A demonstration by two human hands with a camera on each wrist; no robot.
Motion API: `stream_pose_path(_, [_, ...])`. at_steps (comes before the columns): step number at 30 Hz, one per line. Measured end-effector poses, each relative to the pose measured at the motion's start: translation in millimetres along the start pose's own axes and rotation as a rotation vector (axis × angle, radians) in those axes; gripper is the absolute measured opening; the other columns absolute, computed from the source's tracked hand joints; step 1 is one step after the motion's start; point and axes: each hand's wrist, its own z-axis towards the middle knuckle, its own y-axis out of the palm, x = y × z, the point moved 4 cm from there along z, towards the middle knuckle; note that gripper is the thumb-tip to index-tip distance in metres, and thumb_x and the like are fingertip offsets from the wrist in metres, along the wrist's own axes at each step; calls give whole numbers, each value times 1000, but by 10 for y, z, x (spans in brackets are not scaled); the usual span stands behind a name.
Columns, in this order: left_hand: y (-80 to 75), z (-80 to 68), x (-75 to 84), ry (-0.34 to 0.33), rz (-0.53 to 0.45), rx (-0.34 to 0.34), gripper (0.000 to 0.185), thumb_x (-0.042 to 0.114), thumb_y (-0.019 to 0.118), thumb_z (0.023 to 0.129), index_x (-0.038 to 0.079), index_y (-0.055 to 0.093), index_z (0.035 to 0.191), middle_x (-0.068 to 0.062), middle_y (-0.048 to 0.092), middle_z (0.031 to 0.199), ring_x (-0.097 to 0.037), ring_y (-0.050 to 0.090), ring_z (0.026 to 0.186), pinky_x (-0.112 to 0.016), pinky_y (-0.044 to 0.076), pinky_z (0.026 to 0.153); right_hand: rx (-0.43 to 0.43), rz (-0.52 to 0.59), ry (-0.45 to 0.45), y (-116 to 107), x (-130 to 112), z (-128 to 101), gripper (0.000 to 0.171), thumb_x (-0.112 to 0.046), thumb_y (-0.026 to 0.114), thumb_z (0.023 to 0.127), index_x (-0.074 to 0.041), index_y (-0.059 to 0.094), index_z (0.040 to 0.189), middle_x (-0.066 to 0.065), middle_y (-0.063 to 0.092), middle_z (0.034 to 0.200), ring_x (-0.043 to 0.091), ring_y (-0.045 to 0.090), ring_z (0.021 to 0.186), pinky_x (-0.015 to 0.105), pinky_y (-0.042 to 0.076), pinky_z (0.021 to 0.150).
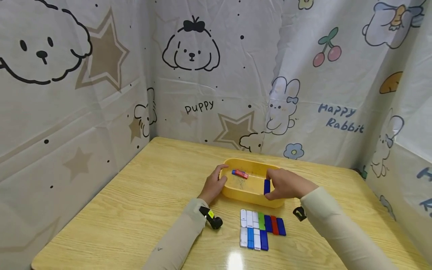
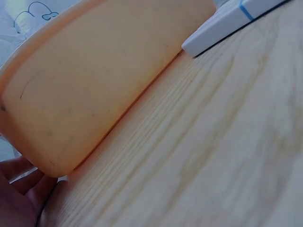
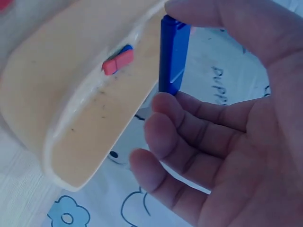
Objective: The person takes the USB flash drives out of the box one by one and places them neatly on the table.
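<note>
Front of table [image 1: 135, 225]: two rows of small flat blocks [image 1: 260, 228], white, light blue, green, dark blue and red, side by side near the front edge, just in front of the tray.
Left wrist: black device [image 1: 212, 219] strapped on, sleeve lying over the tabletop.
Right wrist: small black device [image 1: 299, 213] beside the sleeve.
Yellow tray [image 1: 243, 193]: oval, shallow, sitting toward the middle of the table, nearer its far edge.
Right hand [image 1: 287, 184]: at the tray's right end, thumb and fingertips pinching a dark blue block [image 1: 267, 186] held upright just inside the rim; other fingers loosely curled.
Left hand [image 1: 213, 184]: at the tray's left end, fingers curled over the rim, gripping it.
Inside tray: red-and-blue block [image 1: 240, 173] lying flat near the far wall.
Beyond table: cartoon-printed cloth backdrop [image 1: 202, 75] standing along the far and side edges.
</note>
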Motion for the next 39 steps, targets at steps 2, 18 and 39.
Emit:
stream_pose_path(2, [4,8,-5,0,8,0,44,16,47,92,20,49,135,-6,44,147,-25,42,131,-47,36,106,2,-6,-6,28,-12,-122,51,-37,79,75,-7,57,109,0,54,76,18,51,67,31,46,62])
stream_pose_path(18, [3,7,-2,12,18,15,43,15,48,92,19,51,134,-8,46,144,-24,48,122,-47,39,103,-14,-8,-89,530,-116,-645,45,-38,80,71,-14,51,97,-5,51,73,11,47,63,27,41,57])
stream_pose_path(39, [-3,17,-7,16,24,11,42,14,48,92,20,51,134,-7,46,144,-24,46,126,-47,37,104,-22,-33,-136,945,-246,-854,45,-38,79,68,-14,53,95,-8,52,77,7,46,62,27,43,58])
